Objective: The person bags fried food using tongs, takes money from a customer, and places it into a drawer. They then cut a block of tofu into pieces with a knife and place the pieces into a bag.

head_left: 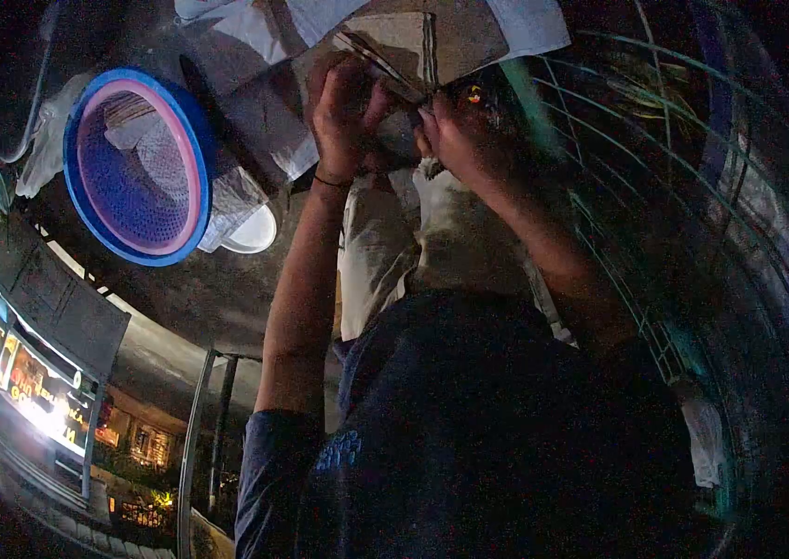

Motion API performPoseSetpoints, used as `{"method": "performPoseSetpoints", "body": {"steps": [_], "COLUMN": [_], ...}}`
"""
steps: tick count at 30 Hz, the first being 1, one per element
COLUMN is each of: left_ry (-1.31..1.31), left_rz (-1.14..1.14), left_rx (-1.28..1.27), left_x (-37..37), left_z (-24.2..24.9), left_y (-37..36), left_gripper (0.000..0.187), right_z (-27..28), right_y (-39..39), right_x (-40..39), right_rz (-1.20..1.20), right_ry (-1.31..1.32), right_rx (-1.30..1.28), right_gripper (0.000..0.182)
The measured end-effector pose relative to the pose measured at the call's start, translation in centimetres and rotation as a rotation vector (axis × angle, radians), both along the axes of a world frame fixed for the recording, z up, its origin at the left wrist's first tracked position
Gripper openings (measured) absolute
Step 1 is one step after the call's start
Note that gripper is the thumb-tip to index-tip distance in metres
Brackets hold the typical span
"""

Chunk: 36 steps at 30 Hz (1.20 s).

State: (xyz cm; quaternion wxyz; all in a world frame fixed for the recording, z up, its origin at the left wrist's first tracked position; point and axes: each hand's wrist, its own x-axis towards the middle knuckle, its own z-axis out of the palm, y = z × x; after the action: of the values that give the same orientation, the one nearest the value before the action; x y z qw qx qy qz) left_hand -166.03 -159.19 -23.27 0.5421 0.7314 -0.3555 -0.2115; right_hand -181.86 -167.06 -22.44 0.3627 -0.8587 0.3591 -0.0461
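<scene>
A folded piece of brown paper or thin card point(404, 47), with layered edges, stands up between my hands. My left hand point(346, 107), a dark band around its wrist, is curled against the left edge of the paper. At the lower corner, the fingers of my right hand point(467, 135) are pinched together on it. Dim light hides the exact fingertip contact. Behind the paper lies a brown sheet point(473, 42), flanked by white sheets point(534, 26). Light-coloured trousers point(376, 252) show below my hands.
To the left sit a blue basin point(75, 158) and a pink perforated basket point(194, 177) inside it. Beside them is a clear plastic bag with a white round item point(254, 231). A green wire fence point(618, 121) runs along the right. Lit signs point(40, 401) glow at lower left.
</scene>
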Motion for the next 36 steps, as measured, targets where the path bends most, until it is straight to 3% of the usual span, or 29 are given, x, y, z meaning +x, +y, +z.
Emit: {"method": "performPoseSetpoints", "body": {"steps": [2,7,12,15,18,22,25,27,28,30,31,33,34,36], "left_ry": [-0.18,-0.198,-0.216,-0.247,-0.161,-0.226,-0.241,-0.19,-0.178,-0.169,-0.184,-0.198,-0.224,-0.254], "left_rz": [-0.007,0.002,0.029,0.032,0.022,0.019,0.04,0.065,0.032,-0.002,0.013,0.03,0.002,-0.027], "left_rx": [-0.015,0.003,-0.036,-0.077,-0.065,-0.045,-0.045,-0.053,-0.049,-0.048,-0.067,-0.091,-0.027,0.034], "left_x": [0.4,0.3,0.2,0.2,0.1,0.1,-0.2,-0.2,0.1,0.2,-0.1,-0.2,0.1,0.6], "left_z": [-0.7,-1.0,-1.1,-1.2,-1.0,-0.7,-0.1,-0.6,-1.3,-0.7,-0.4,0.4,0.8,1.4], "left_y": [0.0,0.1,-0.3,-0.4,-0.3,-0.4,-0.5,-0.2,0.0,-0.1,0.1,-0.1,-0.1,-0.4], "left_gripper": [0.035,0.033,0.032,0.031,0.031,0.032,0.034,0.034,0.034,0.034,0.034,0.034,0.034,0.033], "right_z": [0.5,0.4,1.8,1.4,0.2,0.8,0.9,0.3,-0.4,-1.1,-1.7,-1.4,-1.1,0.9], "right_y": [0.0,-0.8,-1.5,-1.4,-1.7,-1.3,-0.9,0.0,0.4,0.9,0.8,0.6,0.2,-1.1], "right_x": [0.1,0.3,1.6,2.0,1.8,1.5,-0.6,-2.4,-3.1,-3.8,-4.0,-3.5,-3.6,-3.0], "right_rz": [-0.002,0.066,0.06,0.075,0.078,0.061,0.094,0.096,0.097,0.102,0.1,0.002,0.002,-0.015], "right_ry": [0.038,0.051,0.282,0.129,0.031,0.085,0.249,0.358,0.358,-0.112,-0.113,-0.005,-0.007,0.279], "right_rx": [0.01,-0.074,0.096,-0.013,0.095,0.013,0.099,-0.226,-0.229,-0.6,-0.606,-0.327,-0.33,-0.004], "right_gripper": [0.019,0.021,0.022,0.023,0.025,0.026,0.027,0.027,0.027,0.026,0.026,0.026,0.026,0.028]}}
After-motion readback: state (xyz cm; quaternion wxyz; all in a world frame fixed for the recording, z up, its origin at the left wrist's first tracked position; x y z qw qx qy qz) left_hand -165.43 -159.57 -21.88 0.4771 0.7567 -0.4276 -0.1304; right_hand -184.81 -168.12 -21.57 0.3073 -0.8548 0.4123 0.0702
